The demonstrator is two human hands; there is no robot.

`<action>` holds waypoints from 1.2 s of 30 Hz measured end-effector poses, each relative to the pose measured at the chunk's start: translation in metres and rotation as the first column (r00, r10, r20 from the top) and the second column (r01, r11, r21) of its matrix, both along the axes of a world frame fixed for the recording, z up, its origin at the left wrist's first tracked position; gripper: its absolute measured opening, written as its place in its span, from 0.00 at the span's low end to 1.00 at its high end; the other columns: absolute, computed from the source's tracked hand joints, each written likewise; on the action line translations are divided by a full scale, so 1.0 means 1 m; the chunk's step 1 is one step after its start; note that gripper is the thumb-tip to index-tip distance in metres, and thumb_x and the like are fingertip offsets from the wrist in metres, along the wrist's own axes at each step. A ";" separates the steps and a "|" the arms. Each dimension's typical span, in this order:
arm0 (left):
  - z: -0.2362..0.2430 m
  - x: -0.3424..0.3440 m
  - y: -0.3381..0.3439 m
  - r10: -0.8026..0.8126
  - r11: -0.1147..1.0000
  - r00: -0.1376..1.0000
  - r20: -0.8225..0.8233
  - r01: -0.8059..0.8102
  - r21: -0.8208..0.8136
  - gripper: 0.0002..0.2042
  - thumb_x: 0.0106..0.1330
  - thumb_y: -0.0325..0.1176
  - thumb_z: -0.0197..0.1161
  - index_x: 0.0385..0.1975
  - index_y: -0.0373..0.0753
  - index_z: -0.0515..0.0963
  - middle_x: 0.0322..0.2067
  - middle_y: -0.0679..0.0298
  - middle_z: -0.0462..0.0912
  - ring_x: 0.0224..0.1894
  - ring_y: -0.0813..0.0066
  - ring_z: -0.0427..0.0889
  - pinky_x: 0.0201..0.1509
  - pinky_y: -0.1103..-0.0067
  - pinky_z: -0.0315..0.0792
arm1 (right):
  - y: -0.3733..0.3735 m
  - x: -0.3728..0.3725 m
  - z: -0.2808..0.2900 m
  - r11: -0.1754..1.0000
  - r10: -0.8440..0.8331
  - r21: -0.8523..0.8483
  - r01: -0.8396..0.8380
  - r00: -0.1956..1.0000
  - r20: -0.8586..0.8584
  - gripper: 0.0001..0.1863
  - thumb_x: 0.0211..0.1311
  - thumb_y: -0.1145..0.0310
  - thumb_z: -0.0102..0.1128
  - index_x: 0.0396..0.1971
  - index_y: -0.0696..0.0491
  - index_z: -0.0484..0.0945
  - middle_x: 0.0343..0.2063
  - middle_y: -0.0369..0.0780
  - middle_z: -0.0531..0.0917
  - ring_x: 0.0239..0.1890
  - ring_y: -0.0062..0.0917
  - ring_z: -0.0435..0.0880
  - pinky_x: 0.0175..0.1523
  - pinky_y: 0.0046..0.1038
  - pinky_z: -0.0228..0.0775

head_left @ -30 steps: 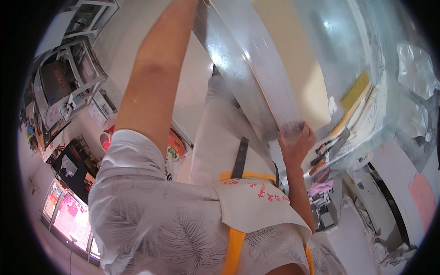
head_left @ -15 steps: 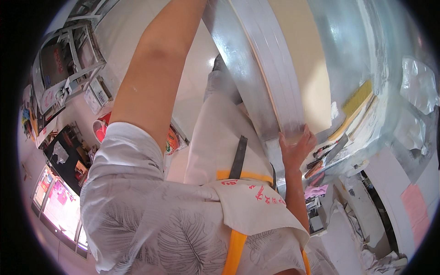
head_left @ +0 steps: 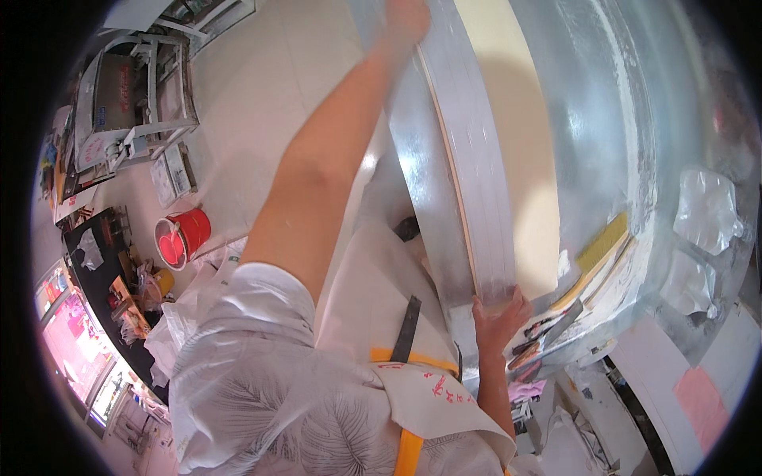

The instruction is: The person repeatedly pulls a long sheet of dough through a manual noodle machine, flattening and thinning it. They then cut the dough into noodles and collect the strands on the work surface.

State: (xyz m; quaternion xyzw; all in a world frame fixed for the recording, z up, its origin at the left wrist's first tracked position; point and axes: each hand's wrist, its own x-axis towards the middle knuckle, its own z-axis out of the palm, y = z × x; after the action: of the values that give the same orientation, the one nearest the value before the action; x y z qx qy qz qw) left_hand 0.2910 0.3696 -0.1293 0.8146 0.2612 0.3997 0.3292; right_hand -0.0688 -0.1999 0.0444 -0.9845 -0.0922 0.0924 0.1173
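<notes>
A long pale grey panel strip with lengthwise lines and a thin brown edge stretches away over a shiny metallic work table. My right hand grips its near end, thumb at one corner and fingers at the other. Far up at the top of the view, my left hand is at the strip's left edge, blurred, so its fingers cannot be made out. Along the strip's right side lies a cream sheet, partly in shadow.
To the right are a yellow-bristled brush, handled tools and clear plastic bags. At left, a red bucket stands on the floor near a metal rack. A pink sheet lies at lower right.
My left hand has come into view at the top edge. My right hand and the strip's near end sit lower in the view, which has shifted.
</notes>
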 end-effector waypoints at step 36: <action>0.073 -0.077 -0.082 -0.101 0.978 0.994 0.051 0.108 -0.180 0.35 0.78 0.20 0.49 0.80 0.19 0.41 0.81 0.32 0.44 0.84 0.33 0.45 0.88 0.56 0.44 | 0.000 0.002 0.003 0.998 0.044 -0.038 -0.045 0.998 -0.036 0.56 0.40 0.60 0.90 0.69 0.60 0.66 0.60 0.54 0.72 0.65 0.53 0.67 0.71 0.55 0.59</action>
State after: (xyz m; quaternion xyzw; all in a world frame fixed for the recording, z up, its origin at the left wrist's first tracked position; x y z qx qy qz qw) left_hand 0.2144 0.2880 -0.0568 0.7851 0.2468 0.3731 0.4284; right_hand -0.0667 -0.2004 0.0478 -0.9825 -0.1103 0.1140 0.0977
